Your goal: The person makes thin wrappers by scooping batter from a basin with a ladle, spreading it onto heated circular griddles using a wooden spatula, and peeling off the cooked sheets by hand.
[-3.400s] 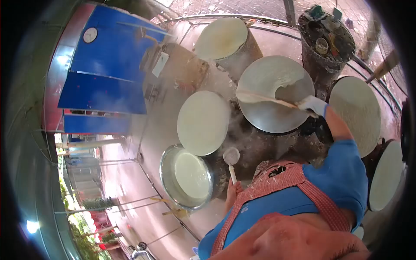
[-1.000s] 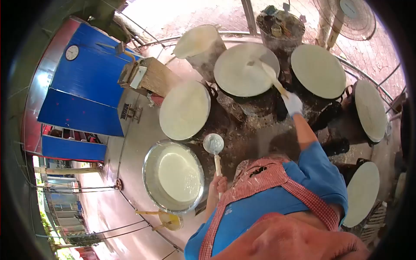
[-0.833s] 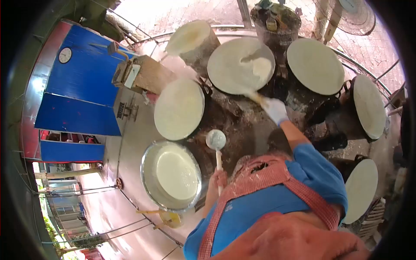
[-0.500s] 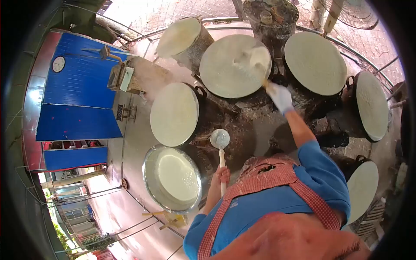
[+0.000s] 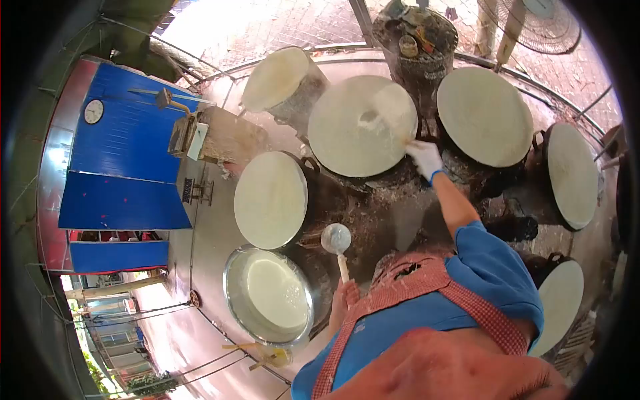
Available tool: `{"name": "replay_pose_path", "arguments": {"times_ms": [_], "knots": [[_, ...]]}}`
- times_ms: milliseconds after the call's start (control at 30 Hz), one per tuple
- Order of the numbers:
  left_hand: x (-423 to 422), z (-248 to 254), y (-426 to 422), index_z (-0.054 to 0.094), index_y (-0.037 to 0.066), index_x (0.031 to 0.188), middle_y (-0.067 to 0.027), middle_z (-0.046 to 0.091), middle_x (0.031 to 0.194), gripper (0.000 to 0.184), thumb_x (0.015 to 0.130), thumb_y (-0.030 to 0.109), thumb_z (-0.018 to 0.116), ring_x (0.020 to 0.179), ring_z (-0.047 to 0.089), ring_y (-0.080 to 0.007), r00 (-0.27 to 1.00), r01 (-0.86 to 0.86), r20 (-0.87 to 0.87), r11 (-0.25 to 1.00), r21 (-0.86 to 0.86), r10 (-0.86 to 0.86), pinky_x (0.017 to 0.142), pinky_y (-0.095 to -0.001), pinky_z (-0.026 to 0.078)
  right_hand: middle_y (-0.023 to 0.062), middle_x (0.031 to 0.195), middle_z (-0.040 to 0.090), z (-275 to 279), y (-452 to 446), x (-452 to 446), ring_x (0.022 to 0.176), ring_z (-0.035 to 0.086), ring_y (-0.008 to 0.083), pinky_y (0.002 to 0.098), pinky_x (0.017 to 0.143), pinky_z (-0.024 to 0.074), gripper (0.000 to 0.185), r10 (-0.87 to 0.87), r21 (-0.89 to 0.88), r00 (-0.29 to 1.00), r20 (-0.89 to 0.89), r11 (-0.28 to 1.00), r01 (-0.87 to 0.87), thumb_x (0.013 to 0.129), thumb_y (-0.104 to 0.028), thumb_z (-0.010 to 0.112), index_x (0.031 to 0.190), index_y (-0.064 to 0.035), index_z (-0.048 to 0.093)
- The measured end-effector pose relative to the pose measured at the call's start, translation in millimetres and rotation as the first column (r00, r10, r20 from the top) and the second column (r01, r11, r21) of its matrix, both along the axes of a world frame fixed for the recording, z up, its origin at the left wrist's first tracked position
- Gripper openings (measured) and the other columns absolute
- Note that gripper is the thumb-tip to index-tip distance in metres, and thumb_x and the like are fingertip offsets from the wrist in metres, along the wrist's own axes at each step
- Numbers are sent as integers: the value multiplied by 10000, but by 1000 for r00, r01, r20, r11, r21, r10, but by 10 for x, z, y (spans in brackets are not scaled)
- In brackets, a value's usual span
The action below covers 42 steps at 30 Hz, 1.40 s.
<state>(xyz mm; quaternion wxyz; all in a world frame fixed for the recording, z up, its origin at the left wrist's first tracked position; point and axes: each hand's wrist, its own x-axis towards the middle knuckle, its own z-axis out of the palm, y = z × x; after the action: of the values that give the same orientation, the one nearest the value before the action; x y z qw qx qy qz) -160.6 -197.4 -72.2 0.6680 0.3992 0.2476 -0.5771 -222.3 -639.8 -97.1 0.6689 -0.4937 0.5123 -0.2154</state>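
Observation:
My right hand (image 5: pixel 427 160), in a white glove, is closed at the right edge of a round griddle (image 5: pixel 340 137). Its fingers are wrapped round the handle of a spreading tool (image 5: pixel 401 135), whose blade is blurred over the pale batter. One darker patch shows in this coating, near the middle. Lower down, my bare left hand (image 5: pixel 348 293) grips the light handle of a ladle (image 5: pixel 336 239); the round bowl points away from me. Left of the ladle stands a metal basin (image 5: pixel 233 305) containing pale liquid.
More coated griddles stand at the left (image 5: pixel 270 200), right (image 5: pixel 485 117), far right (image 5: pixel 571 177) and lower right (image 5: pixel 560 307). Behind are a pale-topped drum (image 5: pixel 277 79) and a cluttered barrel (image 5: pixel 417 57). A fan (image 5: pixel 533 23), a blue panel (image 5: pixel 130 133) and a yellow dipper (image 5: pixel 277 357) also show.
Batter now covers the middle griddle, whose bare metal showed widely at first. My right hand has swept the tool across it and back to the right edge. My left hand still holds the ladle.

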Motion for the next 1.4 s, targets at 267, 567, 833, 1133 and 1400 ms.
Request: {"name": "replay_pose_path", "arguments": {"times_ms": [267,567,833,1133,1400], "knots": [[422,287,165,405,113,707,44,319,527,185,883,128,460,399,282,-51,967,-145,-219,989,-41,132,306,-197,228,-39,529,445,42,235,-396,462,435,67,228,413,338,279,-140,63,982,127,989,133,777,-182,603,1034,-74,615],[828,-98,153,328,136,525,38,269,417,421,907,298,397,342,267,-82,830,-113,-523,858,-502,-196,323,-216,255,160,802,637,-213,-256,-360,710,609,293,373,649,464,258,-162,-661,938,-305,745,-86,804,-288,559,948,-86,631],[1177,18,-465,333,133,587,35,280,481,333,892,201,447,353,275,-64,960,-125,-278,953,-275,46,304,-201,232,99,618,554,110,-272,-523,525,568,285,410,486,452,200,-150,-624,606,-781,215,-751,828,-381,490,898,-233,603],[1264,377,-2103,320,118,698,15,305,494,232,817,56,509,363,312,-100,885,118,465,982,-147,-37,327,-246,266,111,616,546,-46,175,-930,465,535,310,427,458,433,223,-320,-765,700,-638,368,-529,812,-389,509,838,-190,606],[978,-55,-2878,331,63,930,-14,312,512,215,806,66,507,346,337,-128,959,103,281,972,-210,-41,321,-255,295,94,549,517,-244,1185,-610,455,522,289,404,436,424,179,-251,-827,803,-541,329,-455,784,-342,557,808,-182,633]]}}
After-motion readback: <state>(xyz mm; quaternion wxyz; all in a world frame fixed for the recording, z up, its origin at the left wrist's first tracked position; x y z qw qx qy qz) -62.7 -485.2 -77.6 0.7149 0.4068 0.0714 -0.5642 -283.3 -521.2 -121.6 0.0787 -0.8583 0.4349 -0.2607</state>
